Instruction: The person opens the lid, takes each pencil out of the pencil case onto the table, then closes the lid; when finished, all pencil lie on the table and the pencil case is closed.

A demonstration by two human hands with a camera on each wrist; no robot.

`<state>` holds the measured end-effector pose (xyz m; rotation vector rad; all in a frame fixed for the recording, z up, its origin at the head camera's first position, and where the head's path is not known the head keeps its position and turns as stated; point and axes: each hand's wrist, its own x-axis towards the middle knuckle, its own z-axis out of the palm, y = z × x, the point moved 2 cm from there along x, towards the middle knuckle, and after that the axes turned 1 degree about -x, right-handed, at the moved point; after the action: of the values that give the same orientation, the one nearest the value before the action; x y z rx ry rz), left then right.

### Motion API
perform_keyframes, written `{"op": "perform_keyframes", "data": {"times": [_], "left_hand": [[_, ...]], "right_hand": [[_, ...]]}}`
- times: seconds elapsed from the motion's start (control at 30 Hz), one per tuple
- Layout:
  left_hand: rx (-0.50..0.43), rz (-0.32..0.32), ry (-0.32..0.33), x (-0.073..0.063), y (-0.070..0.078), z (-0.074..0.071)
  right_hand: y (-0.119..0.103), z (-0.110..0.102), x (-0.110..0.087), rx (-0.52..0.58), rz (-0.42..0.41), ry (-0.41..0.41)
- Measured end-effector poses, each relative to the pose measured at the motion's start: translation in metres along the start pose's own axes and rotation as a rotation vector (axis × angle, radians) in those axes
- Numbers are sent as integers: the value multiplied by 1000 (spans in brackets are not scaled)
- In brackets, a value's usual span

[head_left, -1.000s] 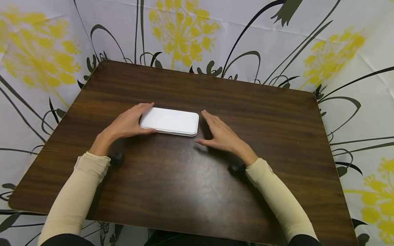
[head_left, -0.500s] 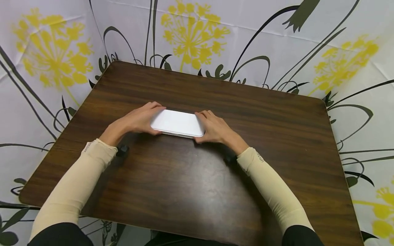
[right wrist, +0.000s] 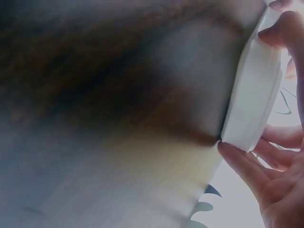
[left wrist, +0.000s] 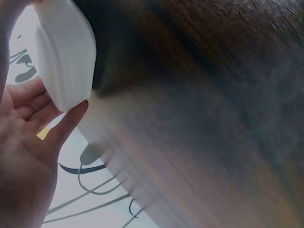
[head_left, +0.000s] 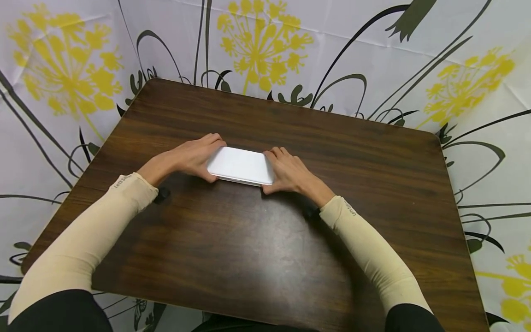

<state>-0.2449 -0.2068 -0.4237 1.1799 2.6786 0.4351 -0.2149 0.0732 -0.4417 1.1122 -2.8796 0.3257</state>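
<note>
A flat white rectangular case (head_left: 241, 166) with rounded corners lies in the middle of the table, its long side running left to right. My left hand (head_left: 195, 157) grips its left end, thumb along the near edge and fingers at the far edge. Around the right end, my right hand (head_left: 288, 173) holds it the same way. In the left wrist view the case (left wrist: 71, 57) shows its pale side wall between thumb and fingers. From the right wrist the case (right wrist: 254, 90) appears side-on, with the left hand's thumb (right wrist: 275, 33) at its other end.
The dark brown wooden table (head_left: 249, 244) has a far edge close to a white curtain (head_left: 174, 27) printed with yellow flowers and dark stems. A dark wrist camera (head_left: 162, 195) sits under the left wrist.
My right hand has moved left from beside the case and taken hold of its right end. The left hand stays on the left end. The whole head view has shifted slightly.
</note>
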Motion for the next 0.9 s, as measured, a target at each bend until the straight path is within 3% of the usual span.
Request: {"op": "perform_keyframes", "data": {"times": [0.3, 0.47, 0.6, 0.67, 0.73, 0.83, 0.9], "left_hand": [[2, 11, -24, 1, 0, 2], [-56, -46, -6, -4, -2, 4], [-167, -117, 31, -17, -4, 9], [-254, -186, 59, -27, -6, 11], [-342, -272, 98, -39, -8, 12], [-431, -370, 150, -57, -11, 12], [-455, -391, 169, -65, -13, 14]], "right_hand": [[1, 0, 1, 24, 18, -6], [5, -7, 4, 77, 24, -101], [8, -15, -1, 220, 45, -159], [10, -19, -8, 298, 44, -108], [11, -24, -17, 338, -4, -1], [10, -29, -30, 289, -142, 185], [8, -29, -36, 232, -245, 271]]}}
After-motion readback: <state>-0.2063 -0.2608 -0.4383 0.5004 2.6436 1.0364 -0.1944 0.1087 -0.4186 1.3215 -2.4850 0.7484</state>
